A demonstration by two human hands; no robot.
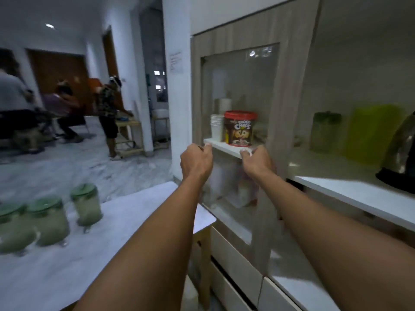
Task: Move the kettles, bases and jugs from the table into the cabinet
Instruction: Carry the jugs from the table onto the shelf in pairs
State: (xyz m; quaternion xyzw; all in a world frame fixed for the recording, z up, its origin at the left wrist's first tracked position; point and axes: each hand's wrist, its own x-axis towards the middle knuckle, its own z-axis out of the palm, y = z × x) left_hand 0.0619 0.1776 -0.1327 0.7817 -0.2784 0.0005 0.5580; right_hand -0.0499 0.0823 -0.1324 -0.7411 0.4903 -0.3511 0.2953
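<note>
Three clear jugs with green lids point(86, 205) point(50, 221) point(11, 230) stand on the white table point(134, 221) at lower left. A dark kettle point(402, 153) on a black base sits on the cabinet's open counter point(348, 191) at far right, beside a green-lidded jug point(325, 131) and a yellow-green container point(372, 133). Both my arms reach to the glass-fronted cabinet section point(242, 86). My left hand point(196, 162) and my right hand point(258, 163) are curled, thumbs touching the front edge of the white shelf point(224, 145). Nothing shows in either hand.
A red-lidded Choco Chips tub point(240, 129) and stacked paper cups point(216, 127) stand on that shelf. White drawers point(235, 254) lie below, tight against the table corner. Several people point(107, 108) stand and sit in the room at far left.
</note>
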